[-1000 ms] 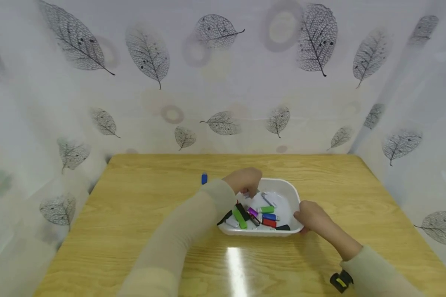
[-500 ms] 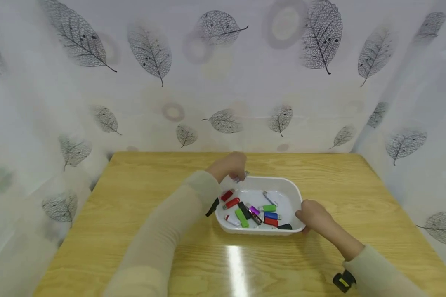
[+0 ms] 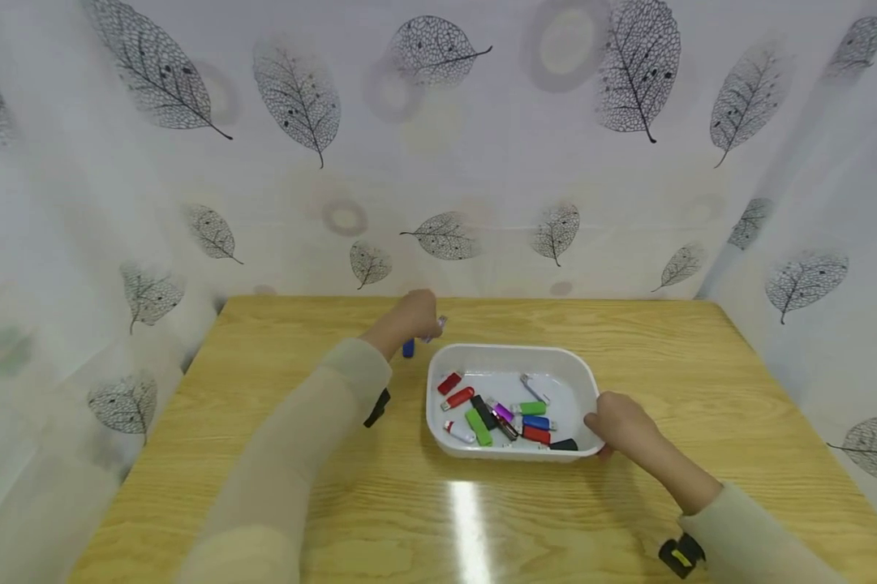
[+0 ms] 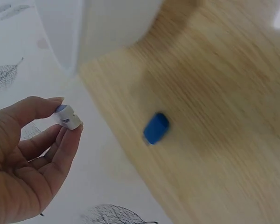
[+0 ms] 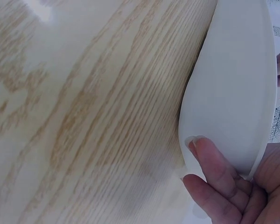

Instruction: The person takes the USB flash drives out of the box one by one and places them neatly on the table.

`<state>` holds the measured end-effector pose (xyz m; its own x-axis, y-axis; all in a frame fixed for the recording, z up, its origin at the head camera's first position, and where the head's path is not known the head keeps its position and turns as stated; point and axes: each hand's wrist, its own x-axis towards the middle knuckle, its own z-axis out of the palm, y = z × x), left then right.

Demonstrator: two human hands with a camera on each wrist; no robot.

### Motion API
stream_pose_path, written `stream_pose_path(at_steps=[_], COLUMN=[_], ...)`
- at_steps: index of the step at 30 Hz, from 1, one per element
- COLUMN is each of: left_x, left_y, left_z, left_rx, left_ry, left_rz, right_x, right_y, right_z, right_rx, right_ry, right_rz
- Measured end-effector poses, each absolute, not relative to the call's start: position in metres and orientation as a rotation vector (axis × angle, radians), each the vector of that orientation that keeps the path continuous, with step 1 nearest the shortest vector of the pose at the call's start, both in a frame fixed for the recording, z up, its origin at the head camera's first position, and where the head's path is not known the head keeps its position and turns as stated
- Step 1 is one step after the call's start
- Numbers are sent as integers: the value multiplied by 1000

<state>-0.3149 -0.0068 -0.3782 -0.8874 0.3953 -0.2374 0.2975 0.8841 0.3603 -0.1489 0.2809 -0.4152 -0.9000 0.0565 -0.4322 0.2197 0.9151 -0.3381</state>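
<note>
My left hand point(image 3: 409, 316) is left of the white plastic tub point(image 3: 511, 349), over the far part of the table. In the left wrist view its thumb and fingers pinch a small white-and-purple USB stick point(image 4: 69, 117). A blue USB stick point(image 3: 408, 349) lies on the wood just below that hand. My right hand point(image 3: 623, 426) grips the tub's near right corner, thumb at the rim; the right wrist view shows fingers point(image 5: 214, 163) against the outer wall. Inside the tub lie several USB sticks, among them a green one point(image 3: 478, 427) and a red one point(image 3: 457, 398).
The wooden table point(image 3: 263, 503) carries the tub right of its middle. A leaf-printed curtain point(image 3: 438, 162) hangs behind the table's far edge and along both sides. Black straps with small mounts, such as the right one point(image 3: 681, 556), sit at both sleeves.
My left hand has come up out of the tub with the white-and-purple USB stick and moved left toward the blue one. My right hand stays at the tub's corner.
</note>
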Motion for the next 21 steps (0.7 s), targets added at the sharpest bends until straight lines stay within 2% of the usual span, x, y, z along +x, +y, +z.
stream_pose_path(at_steps=[12,21], left_x=[-318,-321], left_y=[-48,-68], left_z=[-400,-418], left_rx=[265,243], left_ry=[2792,2818], left_rz=[610,564], right_x=[-149,-148], right_y=[278,281], right_z=[-414,-413], right_rx=[210,238], right_ry=[2658,2654], right_rz=[-534,-561])
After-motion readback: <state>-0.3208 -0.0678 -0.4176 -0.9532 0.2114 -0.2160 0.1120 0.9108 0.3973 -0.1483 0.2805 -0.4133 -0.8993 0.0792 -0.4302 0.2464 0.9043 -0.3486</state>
